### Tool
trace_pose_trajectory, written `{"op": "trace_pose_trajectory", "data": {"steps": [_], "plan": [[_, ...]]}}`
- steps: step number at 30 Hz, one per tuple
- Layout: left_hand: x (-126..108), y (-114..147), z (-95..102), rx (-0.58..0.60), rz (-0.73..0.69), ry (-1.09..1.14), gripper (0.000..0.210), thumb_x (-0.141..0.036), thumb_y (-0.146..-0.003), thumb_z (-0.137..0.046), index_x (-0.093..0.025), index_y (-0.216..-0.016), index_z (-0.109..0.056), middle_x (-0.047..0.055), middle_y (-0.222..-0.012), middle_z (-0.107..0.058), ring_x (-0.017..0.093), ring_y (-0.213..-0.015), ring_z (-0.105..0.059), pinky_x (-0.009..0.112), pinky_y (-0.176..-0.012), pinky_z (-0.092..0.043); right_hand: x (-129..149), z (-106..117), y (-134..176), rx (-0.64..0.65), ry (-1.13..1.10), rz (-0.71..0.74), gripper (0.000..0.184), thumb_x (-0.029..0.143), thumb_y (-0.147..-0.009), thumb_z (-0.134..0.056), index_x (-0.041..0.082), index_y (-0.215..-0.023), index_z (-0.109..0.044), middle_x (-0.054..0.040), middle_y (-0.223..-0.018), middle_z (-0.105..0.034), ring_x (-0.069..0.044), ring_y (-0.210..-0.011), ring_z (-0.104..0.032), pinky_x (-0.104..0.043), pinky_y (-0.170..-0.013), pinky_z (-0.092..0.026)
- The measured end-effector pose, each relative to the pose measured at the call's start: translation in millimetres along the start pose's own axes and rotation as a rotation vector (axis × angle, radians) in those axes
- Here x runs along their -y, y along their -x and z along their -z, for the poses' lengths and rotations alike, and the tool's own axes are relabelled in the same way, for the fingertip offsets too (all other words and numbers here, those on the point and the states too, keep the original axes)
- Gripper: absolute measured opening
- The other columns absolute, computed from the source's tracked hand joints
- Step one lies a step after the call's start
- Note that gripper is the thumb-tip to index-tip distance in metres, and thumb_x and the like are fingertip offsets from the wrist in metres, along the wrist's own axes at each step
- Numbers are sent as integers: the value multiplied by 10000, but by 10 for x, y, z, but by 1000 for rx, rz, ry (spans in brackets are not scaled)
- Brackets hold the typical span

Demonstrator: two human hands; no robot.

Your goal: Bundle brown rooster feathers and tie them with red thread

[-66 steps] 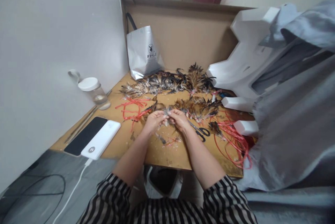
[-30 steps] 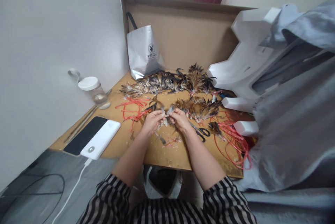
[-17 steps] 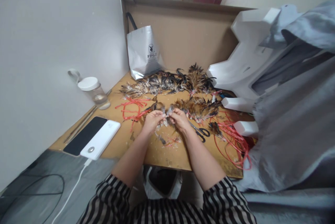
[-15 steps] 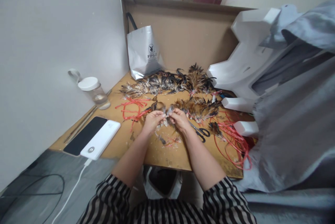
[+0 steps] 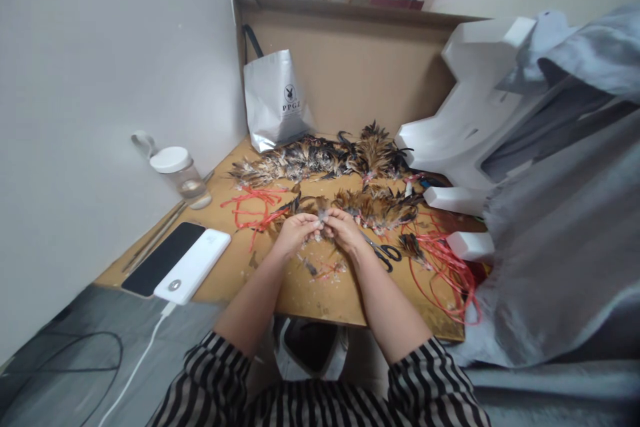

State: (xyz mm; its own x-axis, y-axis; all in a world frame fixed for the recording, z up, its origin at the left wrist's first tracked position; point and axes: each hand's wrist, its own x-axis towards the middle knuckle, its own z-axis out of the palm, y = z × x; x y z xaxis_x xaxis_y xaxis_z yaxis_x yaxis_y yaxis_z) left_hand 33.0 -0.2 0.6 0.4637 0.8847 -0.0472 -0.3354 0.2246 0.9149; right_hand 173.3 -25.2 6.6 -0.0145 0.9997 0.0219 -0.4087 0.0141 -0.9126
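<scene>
My left hand (image 5: 299, 232) and my right hand (image 5: 342, 227) meet over the middle of the wooden table, fingertips pinched close together. Between them shows a small greyish-brown feather (image 5: 323, 207), its lower end hidden by the fingers. Just beyond my right hand lies a row of brown feathers (image 5: 383, 207). Black-handled scissors (image 5: 385, 254) rest beside my right wrist. Red plastic strings (image 5: 253, 207) spread out left of my left hand. Feather scraps (image 5: 313, 267) are scattered on the table below my hands.
A longer feather pile (image 5: 310, 157) lies at the back, before a silver bag (image 5: 277, 100). On the left are a lidded bottle (image 5: 177, 174), a phone (image 5: 164, 257) and a white power bank (image 5: 193, 267). More red string (image 5: 450, 274) and white foam (image 5: 445, 114) occupy the right.
My hands have drawn slightly closer together, with the fingertips now meeting around the feather. The things on the table lie as before.
</scene>
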Motion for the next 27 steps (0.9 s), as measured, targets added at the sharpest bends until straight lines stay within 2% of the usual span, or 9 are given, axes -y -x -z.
{"op": "trace_pose_trajectory", "data": {"steps": [8, 15, 23, 27], "plan": [[-14, 28, 0, 50, 36, 31, 285, -271, -565, -736, -118, -759, -595, 8, -573, -596, 64, -490, -521, 168, -468, -368, 27, 4, 25, 91, -29, -30, 176, 259, -631, -682, 142, -695, -568, 17, -531, -550, -32, -399, -377, -158, -381, -239], [-44, 57, -11, 76, 36, 0, 266, -301, -596, -715, -120, -760, -609, 24, -601, -608, 75, -505, -530, 184, -483, -377, 50, -22, 43, 77, -13, -43, 229, 283, -605, -702, 157, -648, -516, 32, -490, -516, -36, -391, -364, -163, -382, -234], [-29, 26, -82, -128, -182, -276, 233, -278, -558, -720, -129, -709, -624, 2, -546, -584, 76, -458, -485, 196, -468, -373, 11, -17, -19, -92, 22, 37, 245, 299, -589, -699, 171, -636, -495, 76, -413, -434, -32, -342, -316, -165, -356, -191], [55, 20, -80, -157, -320, -363, 171, -229, -582, -691, -147, -721, -634, 12, -626, -607, 95, -551, -531, 209, -547, -414, -26, -43, -38, -172, 131, 85, 246, 312, -575, -698, 172, -629, -503, 77, -400, -446, -40, -329, -322, -176, -350, -204]]}}
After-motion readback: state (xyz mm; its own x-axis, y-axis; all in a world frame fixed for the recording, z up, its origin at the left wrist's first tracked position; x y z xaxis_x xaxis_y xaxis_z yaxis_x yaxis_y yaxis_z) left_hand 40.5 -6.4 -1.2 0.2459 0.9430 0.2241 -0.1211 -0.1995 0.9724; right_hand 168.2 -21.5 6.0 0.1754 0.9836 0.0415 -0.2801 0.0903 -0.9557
